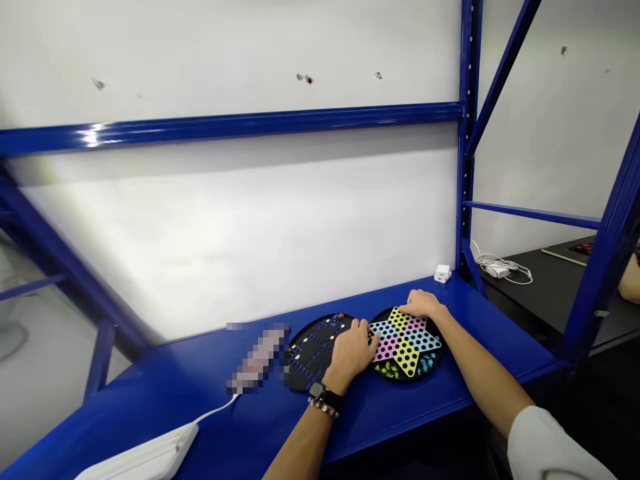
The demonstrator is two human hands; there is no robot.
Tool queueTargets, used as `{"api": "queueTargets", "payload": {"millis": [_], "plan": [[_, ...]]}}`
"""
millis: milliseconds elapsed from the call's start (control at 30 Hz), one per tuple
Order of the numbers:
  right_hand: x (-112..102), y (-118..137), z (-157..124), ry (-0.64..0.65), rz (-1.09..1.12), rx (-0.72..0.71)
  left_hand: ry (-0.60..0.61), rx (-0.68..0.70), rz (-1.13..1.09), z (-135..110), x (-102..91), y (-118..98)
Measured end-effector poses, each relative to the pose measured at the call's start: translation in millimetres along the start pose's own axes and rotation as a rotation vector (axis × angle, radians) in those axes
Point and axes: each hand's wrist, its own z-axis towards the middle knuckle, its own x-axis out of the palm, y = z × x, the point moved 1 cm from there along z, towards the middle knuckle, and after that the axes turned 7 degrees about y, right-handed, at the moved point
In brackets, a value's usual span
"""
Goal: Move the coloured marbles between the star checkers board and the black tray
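A star-shaped Chinese checkers board [399,339] in yellow, pink and light blue, dotted with black holes, lies over a round black tray [394,379]. Small yellow-green and blue pieces [427,363] show in the tray around its points. My left hand [353,350] is bent at the board's left point, thumb at the edge, its grip partly hidden. At the far right edge, the closed fingers of my right hand [421,304] hold the board near a pink point. Left of the tray, partly behind my left hand, lies a round black panel [313,353] with slots and white dots.
Everything lies on a blue shelf [270,427] against a white wall. A pixelated flat item [259,360] joins a white cable and a white power strip [145,457] at left. A white charger [443,273] sits by the blue post [465,173]. Beyond is a black table [545,283].
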Motion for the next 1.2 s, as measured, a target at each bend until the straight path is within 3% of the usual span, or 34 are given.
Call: {"api": "queueTargets", "payload": {"millis": [500,1200], "plan": [[6.5,-7.6,5.3,0.002,0.070,-0.036,0.118,0.057,0.107,-0.8,1.5,-4.4],[6.7,-10.0,6.8,0.015,0.098,-0.065,0.060,0.003,-0.118,8.0,1.0,5.7]]}}
